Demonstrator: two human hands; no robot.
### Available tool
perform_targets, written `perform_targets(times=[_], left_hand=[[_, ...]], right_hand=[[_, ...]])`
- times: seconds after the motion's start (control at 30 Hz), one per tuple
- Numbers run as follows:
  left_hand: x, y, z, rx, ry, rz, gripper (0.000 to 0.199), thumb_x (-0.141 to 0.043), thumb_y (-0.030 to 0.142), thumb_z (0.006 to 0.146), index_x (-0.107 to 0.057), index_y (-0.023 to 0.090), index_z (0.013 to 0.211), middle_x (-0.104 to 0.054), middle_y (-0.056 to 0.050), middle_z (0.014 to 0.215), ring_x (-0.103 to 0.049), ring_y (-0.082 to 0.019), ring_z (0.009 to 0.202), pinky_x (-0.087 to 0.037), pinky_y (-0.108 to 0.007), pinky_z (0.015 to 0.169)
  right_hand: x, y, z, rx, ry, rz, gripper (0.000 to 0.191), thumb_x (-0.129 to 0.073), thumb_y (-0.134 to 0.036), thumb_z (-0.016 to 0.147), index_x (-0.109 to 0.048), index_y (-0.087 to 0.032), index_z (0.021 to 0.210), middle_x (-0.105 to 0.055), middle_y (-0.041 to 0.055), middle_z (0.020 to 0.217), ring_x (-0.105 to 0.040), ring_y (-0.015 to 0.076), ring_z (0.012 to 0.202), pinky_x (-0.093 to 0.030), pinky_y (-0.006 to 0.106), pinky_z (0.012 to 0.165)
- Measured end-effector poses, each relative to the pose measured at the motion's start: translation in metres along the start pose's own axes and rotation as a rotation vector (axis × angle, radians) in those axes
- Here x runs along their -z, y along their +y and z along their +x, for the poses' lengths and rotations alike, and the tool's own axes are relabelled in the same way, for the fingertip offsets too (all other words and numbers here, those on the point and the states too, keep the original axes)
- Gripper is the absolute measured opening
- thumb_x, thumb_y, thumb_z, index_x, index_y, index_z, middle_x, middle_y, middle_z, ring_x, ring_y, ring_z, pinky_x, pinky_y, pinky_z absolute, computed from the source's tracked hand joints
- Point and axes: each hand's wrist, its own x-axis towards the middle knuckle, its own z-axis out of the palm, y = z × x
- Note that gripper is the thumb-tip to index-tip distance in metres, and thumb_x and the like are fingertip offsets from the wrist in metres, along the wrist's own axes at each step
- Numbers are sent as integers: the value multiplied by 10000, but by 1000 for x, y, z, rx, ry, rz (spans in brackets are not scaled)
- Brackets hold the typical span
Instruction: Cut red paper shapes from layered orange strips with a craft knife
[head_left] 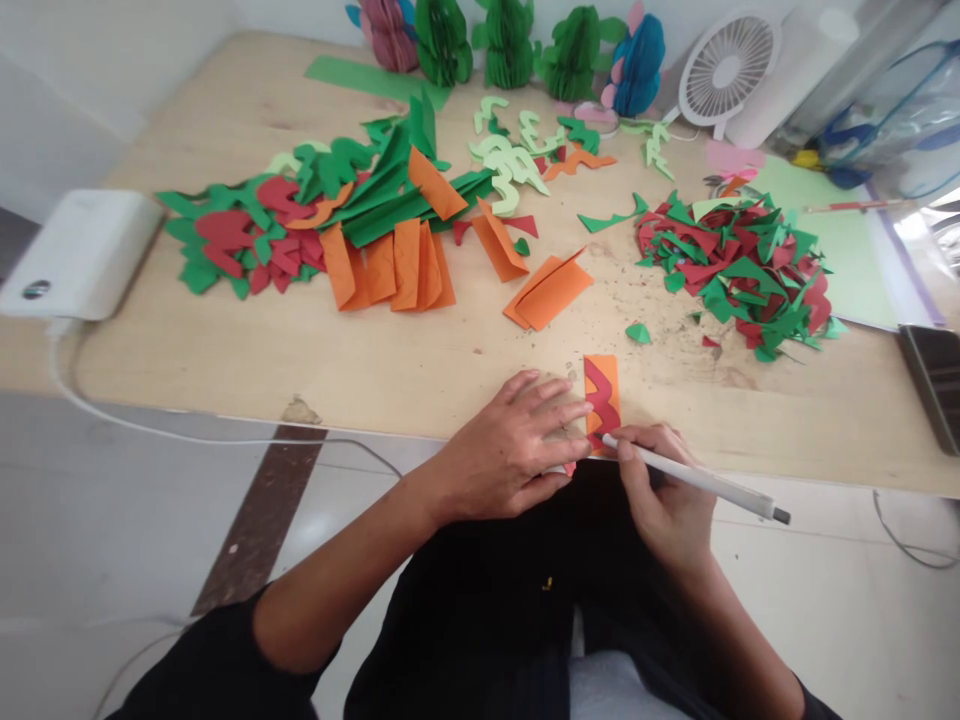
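Note:
At the table's front edge lies an orange paper piece (613,372) with a wavy red paper shape (602,402) on top of it. My left hand (517,445) rests flat just left of them, fingers spread, its fingertips at the red shape's left side. A small bit of red and white shows under its lower fingers, too hidden to name. My right hand (671,500) grips a white pen (705,478), its tip touching the lower end of the red shape.
Folded orange papers (551,292), green and red cut-outs (225,235) and a scrap heap (742,265) lie behind. Paper figures (506,45) and a white fan (727,70) stand at the back. A white box (82,250) sits left, a phone (934,380) right.

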Motion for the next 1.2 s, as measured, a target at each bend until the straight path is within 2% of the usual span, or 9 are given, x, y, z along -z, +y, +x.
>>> perform_targets(times=[0.23, 1.2], left_hand=[[0, 0, 0, 3, -5, -3, 302, -494, 346, 960, -627, 235, 1208, -498, -71, 1469, -363, -330, 1388, -207, -576, 1171], [0, 0, 0, 5, -10, -4, 297, -478, 347, 970, -628, 223, 1195, -499, -75, 1467, -362, -332, 1388, -202, -578, 1174]], right_hand=[[0, 0, 3, 44, -17, -8, 129, -546, -227, 909, -632, -227, 814, -695, 4, 716, -643, 166, 674, -486, 327, 666], [-1, 0, 3, 75, -27, -24, 122, -543, -200, 917, -620, -226, 825, -694, -9, 718, -632, 156, 672, -468, 315, 666]])
